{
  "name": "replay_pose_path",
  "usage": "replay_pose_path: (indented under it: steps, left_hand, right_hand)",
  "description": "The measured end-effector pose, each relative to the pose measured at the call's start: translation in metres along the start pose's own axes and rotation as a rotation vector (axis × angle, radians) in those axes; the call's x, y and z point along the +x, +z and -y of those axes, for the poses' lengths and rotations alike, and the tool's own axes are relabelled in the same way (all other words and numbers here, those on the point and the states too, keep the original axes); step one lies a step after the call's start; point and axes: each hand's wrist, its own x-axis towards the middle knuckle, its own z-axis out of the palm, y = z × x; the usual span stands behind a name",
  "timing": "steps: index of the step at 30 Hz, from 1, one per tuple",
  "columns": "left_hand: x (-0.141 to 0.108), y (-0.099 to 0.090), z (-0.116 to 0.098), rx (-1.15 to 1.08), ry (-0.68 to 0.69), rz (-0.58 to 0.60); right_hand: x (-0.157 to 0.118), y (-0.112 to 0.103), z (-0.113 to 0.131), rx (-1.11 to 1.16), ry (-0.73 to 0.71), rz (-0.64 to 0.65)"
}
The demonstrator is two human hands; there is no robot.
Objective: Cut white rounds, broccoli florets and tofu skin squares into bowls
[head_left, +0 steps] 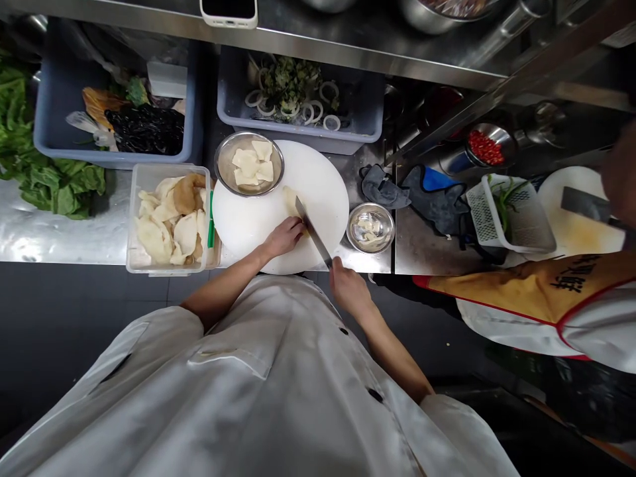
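Note:
My right hand is wrapped round the handle of a knife, its blade slanting up and left over the round white cutting board. Beside the blade, my left hand rests on the board with fingers curled and pressed down on a pale, flat food piece, which shows past the knife tip and is partly hidden. A steel bowl with pale cut squares overlaps the board's upper left. To the right, a smaller steel bowl holds pale scraps.
Left of the board stands a clear tub of large pale pieces. Behind are blue-grey bins with vegetables, under a metal shelf. Dark gloves and a white basket lie right, near a co-worker's orange apron.

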Motion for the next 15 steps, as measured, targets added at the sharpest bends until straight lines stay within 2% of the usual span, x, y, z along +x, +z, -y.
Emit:
replay_pose_path:
  steps: [2,4,7,11,13,15]
  left_hand:
    - [0.001,0.001,0.0,0.018,-0.012,-0.002]
    - [0.002,0.0,0.0,0.04,-0.036,-0.011]
    - [0.004,-0.006,-0.002,0.064,-0.048,0.016]
    - [0.018,-0.025,-0.002,0.184,0.023,0.142]
    - [0.03,-0.032,-0.001,0.219,0.11,0.232]
    - [0.046,-0.035,0.0,0.179,0.189,0.325]
  right_hand:
    - [0.017,0.003,0.005,0.01,-0.017,-0.034]
    - [0.018,0.013,0.001,0.022,-0.017,-0.042]
    - [-0.013,0.04,-0.026,0.053,0.03,0.004]
    - [-0.072,0.081,-0.078,0.178,0.051,0.045]
    - [-0.087,0.096,-0.094,0.261,0.04,0.013]
    - [-0.087,0.105,-0.099,0.334,0.059,-0.048]
